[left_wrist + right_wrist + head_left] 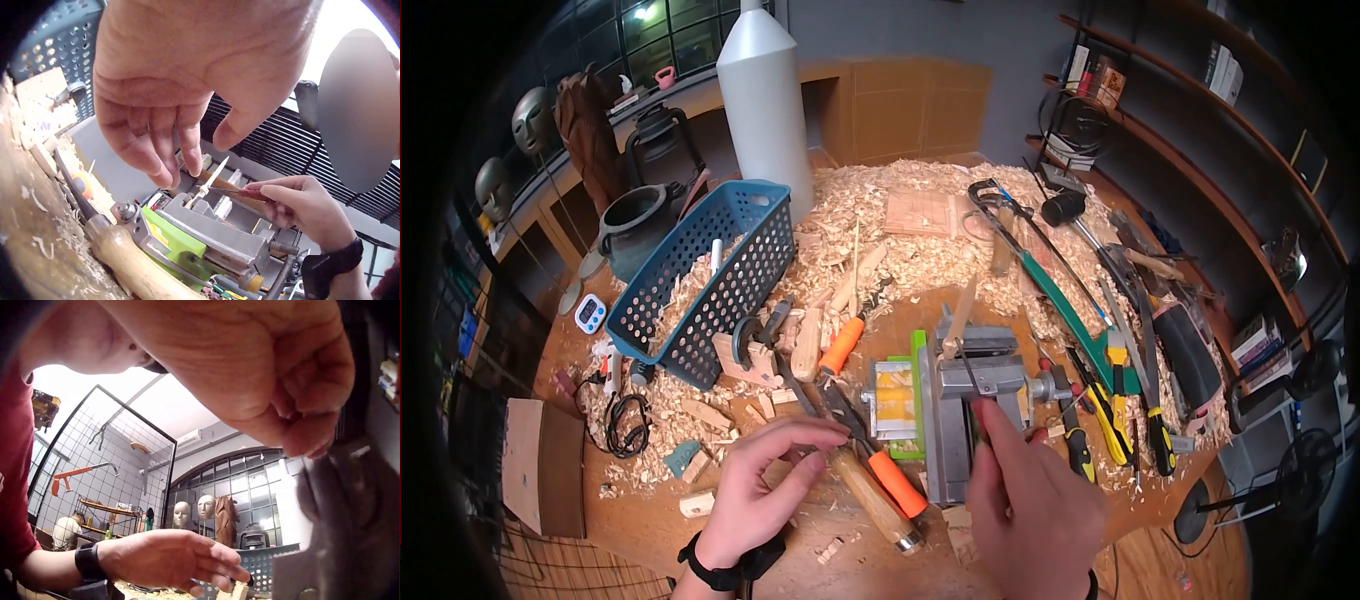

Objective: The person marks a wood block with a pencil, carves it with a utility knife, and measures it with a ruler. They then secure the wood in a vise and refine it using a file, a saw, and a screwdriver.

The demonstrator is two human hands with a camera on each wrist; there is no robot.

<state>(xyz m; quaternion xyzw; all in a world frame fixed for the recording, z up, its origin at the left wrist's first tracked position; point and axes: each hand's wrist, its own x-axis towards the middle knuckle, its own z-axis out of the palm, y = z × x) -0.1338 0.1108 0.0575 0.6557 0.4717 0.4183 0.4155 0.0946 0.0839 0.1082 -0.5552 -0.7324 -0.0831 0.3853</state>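
A slim pale piece of wood (963, 315) stands up from the grey metal vise (947, 440), its tip pointed in the left wrist view. My right hand (1040, 510) pinches a thin tool by its red handle (259, 194), with the narrow metal shaft (972, 372) against or close to the wood's lower part; contact is unclear. Holding nothing, my left hand (765, 485) hovers left of the vise with fingers loosely bent, near a wooden-handled tool (870, 497). In the right wrist view, the fingers of my right hand (262, 381) are curled and hide the tool.
Orange-handled tools (897, 484) lie left of the vise. A blue basket (700, 290) stands at the left among wood shavings (860, 200). At the right are a green-framed saw (1065, 300), yellow-black handled tools (1112, 425) and a dark roll (1187, 355).
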